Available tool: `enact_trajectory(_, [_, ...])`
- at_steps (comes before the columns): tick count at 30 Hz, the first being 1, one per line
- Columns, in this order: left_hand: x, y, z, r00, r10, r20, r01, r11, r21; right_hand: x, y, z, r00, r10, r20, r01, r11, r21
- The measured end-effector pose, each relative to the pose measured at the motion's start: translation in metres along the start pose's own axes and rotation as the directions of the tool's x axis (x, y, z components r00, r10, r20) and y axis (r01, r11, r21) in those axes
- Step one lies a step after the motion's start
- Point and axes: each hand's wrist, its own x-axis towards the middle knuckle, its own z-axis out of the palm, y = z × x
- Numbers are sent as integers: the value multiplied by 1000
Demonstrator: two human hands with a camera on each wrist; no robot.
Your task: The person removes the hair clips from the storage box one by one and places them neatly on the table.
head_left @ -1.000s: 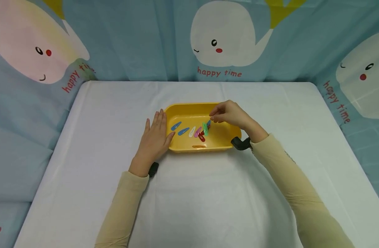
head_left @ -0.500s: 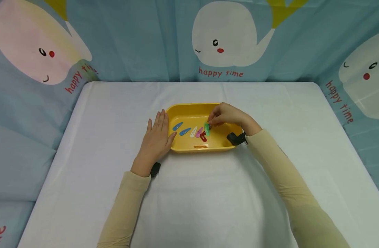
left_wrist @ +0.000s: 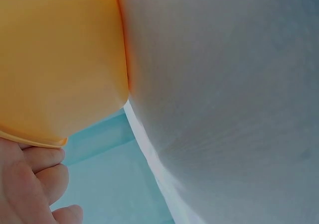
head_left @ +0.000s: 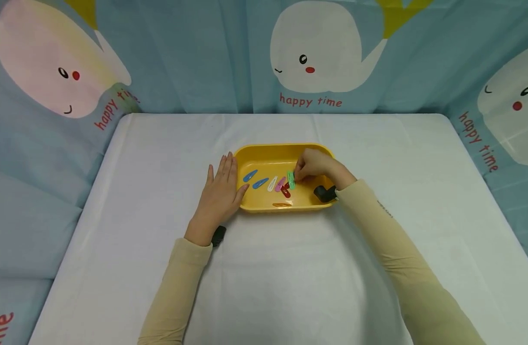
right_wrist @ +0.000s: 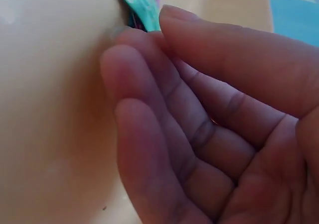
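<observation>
A shallow yellow tray (head_left: 285, 209) holds several snap hair clips. Two blue clips (head_left: 260, 183) lie on its left, then a white clip (head_left: 272, 183), a pink clip (head_left: 280, 184), red clips (head_left: 286, 192) and a green clip (head_left: 291, 180). An orange clip (head_left: 282, 204) lies by the near wall. My left hand (head_left: 218, 194) rests at the tray's left rim, fingers extended. Inside the tray, my right hand (head_left: 314, 165) bends its fingers, thumb and fingertips right beside the green clip (right_wrist: 137, 5). I cannot tell whether it pinches a clip; dark clip parts show behind the fingertips.
A white cloth (head_left: 289, 268) covers the table under the tray. Blue curtains (head_left: 229, 57) with whale prints stand behind the table and at its sides. Black wrist cameras (head_left: 325, 194) sit on both wrists.
My right hand has come down into the tray, fingertips now at the green clip's right side. The blue clip formerly seen near the green one is now hidden. The left hand stays at the rim.
</observation>
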Motion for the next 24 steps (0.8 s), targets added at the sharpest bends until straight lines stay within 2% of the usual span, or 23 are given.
enact_trajectory(9, [-1,2,-2,1000,0,-3,0,1000,3,4,-1,3,998,-28,-47,23,993,-113])
enact_trajectory(17, [-1,1,-2,1000,-10,6,10,1000,8,11,-5,10,997,-62,-55,47,969,-243])
enact_trajectory(24, [0,1,-1,1000,-6,8,6,1000,10,10,-6,11,997,-55,-51,41,970,-239])
